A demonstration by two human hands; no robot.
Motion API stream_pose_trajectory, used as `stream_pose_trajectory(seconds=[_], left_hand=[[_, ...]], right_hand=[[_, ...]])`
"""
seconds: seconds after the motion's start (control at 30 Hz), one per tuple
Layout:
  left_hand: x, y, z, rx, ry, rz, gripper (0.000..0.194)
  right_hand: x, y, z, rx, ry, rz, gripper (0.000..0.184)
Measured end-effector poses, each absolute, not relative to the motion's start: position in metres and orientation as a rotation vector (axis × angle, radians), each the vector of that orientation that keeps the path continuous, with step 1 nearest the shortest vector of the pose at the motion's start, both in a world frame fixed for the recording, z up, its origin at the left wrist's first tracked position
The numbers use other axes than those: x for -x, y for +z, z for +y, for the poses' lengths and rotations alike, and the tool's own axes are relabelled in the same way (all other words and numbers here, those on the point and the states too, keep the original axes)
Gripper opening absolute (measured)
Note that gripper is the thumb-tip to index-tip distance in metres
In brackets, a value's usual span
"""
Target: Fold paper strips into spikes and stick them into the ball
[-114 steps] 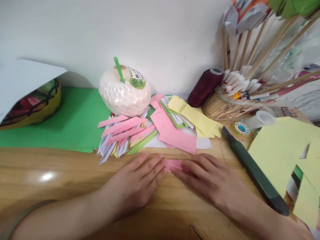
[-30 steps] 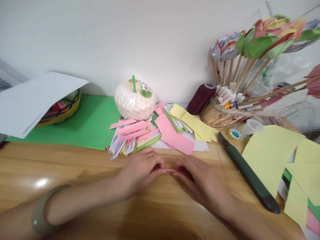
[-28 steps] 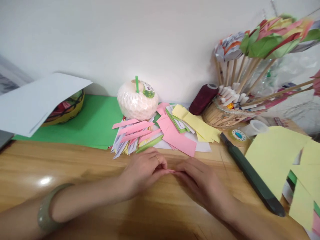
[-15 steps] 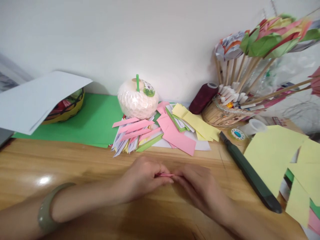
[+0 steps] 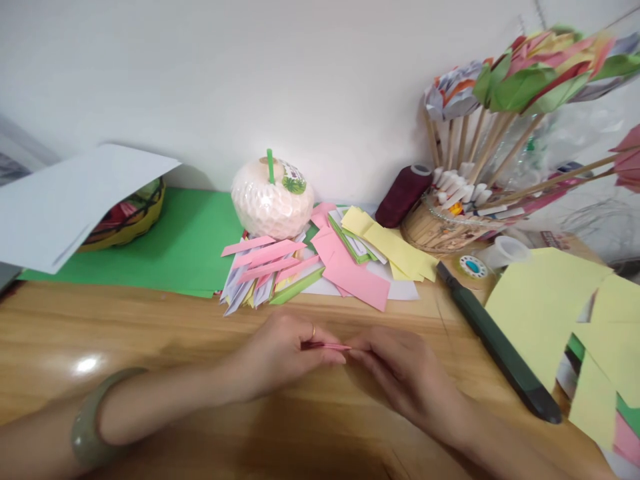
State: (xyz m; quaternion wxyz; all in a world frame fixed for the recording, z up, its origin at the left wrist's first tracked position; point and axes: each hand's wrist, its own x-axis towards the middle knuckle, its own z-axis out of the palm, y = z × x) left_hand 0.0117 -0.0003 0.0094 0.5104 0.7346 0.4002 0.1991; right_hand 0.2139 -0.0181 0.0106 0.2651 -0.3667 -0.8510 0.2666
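Between my two hands, just above the wooden table, is a small folded pink paper strip (image 5: 330, 346), seen nearly edge-on. My left hand (image 5: 287, 353) is closed on it, thumb below and fingers above, covering its left part. The fingertips of my right hand (image 5: 400, 367) pinch its right end. Beyond my hands lies a pile of folded paper strips (image 5: 265, 267) in pink, white, yellow and green. Beside that pile are flat pink paper pieces (image 5: 357, 280) and yellow paper strips (image 5: 393, 243).
A wrapped white coconut (image 5: 273, 200) stands on green paper (image 5: 195, 227) by the wall. A dark green cutter-like tool (image 5: 500, 347) lies to the right near yellow sheets (image 5: 543, 293). Behind are a maroon thread spool (image 5: 403, 197), a basket (image 5: 440, 227) with paper flowers (image 5: 540, 73), and white sheets (image 5: 85, 200) over another basket.
My hands keep their grip on the pink paper strip and have barely moved. The whole view has shifted slightly, so the background sits a little further left.
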Motion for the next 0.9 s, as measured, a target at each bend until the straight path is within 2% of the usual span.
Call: stream_pose_trajectory(seconds=[0.2,0.43,0.57,0.7,0.9], left_hand=[[-0.004,0.014,0.001,-1.889,0.569,0.892,0.032],[0.002,0.017,0.005,-1.875,0.532,0.913,0.032],[0.002,0.012,0.005,-1.841,0.624,1.048,0.025],[0.008,0.011,0.007,-1.996,0.738,0.968,0.021],[0.015,0.016,0.011,-2.142,0.684,0.843,0.027]], right_hand=[[-0.22,0.012,-0.014,0.989,0.762,-2.308,0.021],[-0.233,0.016,-0.008,1.146,0.849,-2.239,0.022],[-0.236,0.016,-0.007,1.299,0.874,-2.159,0.024],[-0.237,0.019,-0.006,1.204,0.952,-2.189,0.024],[-0.246,0.023,0.0,1.138,1.078,-2.228,0.021]])
